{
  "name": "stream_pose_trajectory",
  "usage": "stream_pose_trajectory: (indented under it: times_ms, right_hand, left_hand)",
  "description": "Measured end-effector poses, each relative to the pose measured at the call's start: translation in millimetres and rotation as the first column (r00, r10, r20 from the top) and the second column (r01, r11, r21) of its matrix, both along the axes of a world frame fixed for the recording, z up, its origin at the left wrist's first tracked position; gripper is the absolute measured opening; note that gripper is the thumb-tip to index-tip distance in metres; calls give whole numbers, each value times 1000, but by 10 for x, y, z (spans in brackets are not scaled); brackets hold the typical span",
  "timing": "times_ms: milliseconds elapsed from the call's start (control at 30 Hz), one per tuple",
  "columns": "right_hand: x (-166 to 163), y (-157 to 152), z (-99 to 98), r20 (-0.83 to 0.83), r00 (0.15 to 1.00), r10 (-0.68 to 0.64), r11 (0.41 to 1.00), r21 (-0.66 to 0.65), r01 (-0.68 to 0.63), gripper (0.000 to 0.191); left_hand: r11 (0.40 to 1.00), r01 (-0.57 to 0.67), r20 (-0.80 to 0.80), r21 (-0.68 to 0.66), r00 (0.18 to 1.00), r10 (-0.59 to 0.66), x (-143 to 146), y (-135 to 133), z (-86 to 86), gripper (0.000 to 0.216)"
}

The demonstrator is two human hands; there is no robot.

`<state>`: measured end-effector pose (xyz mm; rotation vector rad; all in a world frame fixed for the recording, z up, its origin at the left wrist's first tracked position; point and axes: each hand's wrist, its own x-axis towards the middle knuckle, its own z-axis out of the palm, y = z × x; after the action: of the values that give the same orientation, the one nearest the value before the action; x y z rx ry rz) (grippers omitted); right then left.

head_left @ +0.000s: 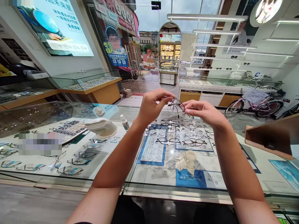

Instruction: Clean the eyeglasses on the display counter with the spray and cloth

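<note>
A pair of thin-rimmed eyeglasses (177,106) is held up above the glass display counter (151,180), between both hands. My left hand (155,102) pinches it from the left side with thumb and forefinger. From the right, my right hand (202,112) grips it with its fingertips. Below the hands, several other eyeglasses (167,141) lie in rows in the counter. A crumpled beige cleaning cloth (187,161) rests on the glass nearer to me. Left of my forearm stands a small white spray bottle (124,122).
A white device (101,127) sits on the counter to the left, by a tray of frames (70,130). At the right edge is a wooden-backed screen (271,137). Beyond the counter are an oval mirror (170,56), a pink bicycle (254,104) and more display cases (93,84).
</note>
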<state>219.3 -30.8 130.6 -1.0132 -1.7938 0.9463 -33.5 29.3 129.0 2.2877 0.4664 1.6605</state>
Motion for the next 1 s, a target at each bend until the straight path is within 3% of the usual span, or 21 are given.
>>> stream_pose_trajectory:
  times_ms: [133,300,433,533,600,667,733,800,933,1000]
  right_hand:
    - [-24,-12,-3,-54,997,60,998,-27,-61,27]
    - [-69,-48,18,-85,996,41,999,-32,-44,32]
    - [-78,-22,2,-90,996,-27,999,15,29,32]
    - [-91,24,-44,-112,986,-126,987,83,135,29]
    - [-129,37,-74,-125,955,-268,933,213,290,24]
    - [-203,20,-95,-139,897,-419,807,395,439,19]
    - [-301,-23,-110,-146,851,-505,676,546,495,16]
    - [-403,-71,-130,-134,831,-540,594,639,488,15]
    - [-544,-122,-183,-81,805,-588,506,740,443,20]
    - [-577,-134,-193,-34,805,-592,506,762,404,24]
  left_hand:
    - [952,238,124,-194,968,-216,22,38,-10,22]
    - [902,322,179,-289,943,-279,29,131,-38,32]
    - [926,254,122,-280,966,-228,36,178,-64,38]
    - [974,30,226,-225,974,22,83,113,-75,34]
    - [968,-143,328,-206,922,206,150,5,-92,28]
    - [957,-180,268,-228,933,239,242,-128,-125,31]
    - [942,-75,116,-327,986,118,343,-242,-168,34]
    - [895,33,117,-444,993,22,424,-302,-204,36]
    - [799,192,250,-570,967,-54,463,-255,-226,49]
    - [780,220,266,-586,961,-71,431,-198,-219,53]
